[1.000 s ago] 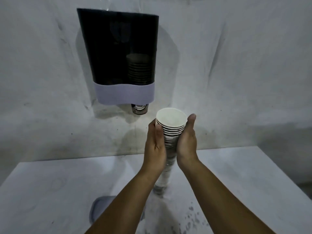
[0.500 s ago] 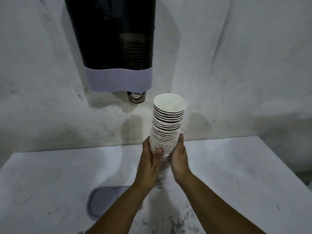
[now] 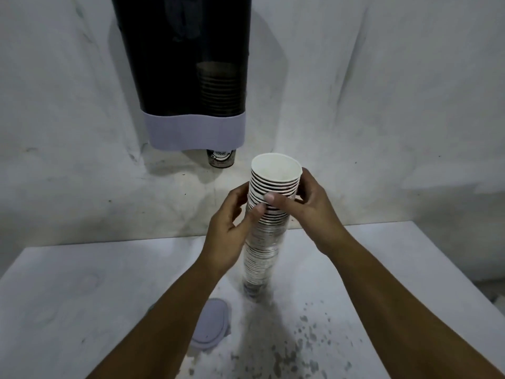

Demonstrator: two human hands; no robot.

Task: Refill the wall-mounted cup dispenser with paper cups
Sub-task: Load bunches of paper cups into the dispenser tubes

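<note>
Tall cup stack [image 3: 266, 231] upright on desk [image 3: 82, 283], left hand [image 3: 232, 228] and right hand [image 3: 306, 206] both gripping upper cups — dispenser [image 3: 188, 77] on wall behind, lid [image 3: 210, 326] on desk.

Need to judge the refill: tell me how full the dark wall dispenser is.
Partly full: the dark wall dispenser shows a short cup stack low inside, dark space above.

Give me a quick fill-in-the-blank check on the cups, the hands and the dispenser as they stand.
1. Both hands grip the cup stack near its ____ end.
2. The right hand pinches the stack; the left hand holds it from the ____ side.
3. One cup pokes out of the dispenser's ____.
4. The grey lid lies on the ____.

Missing words: top; left; bottom; table
</note>
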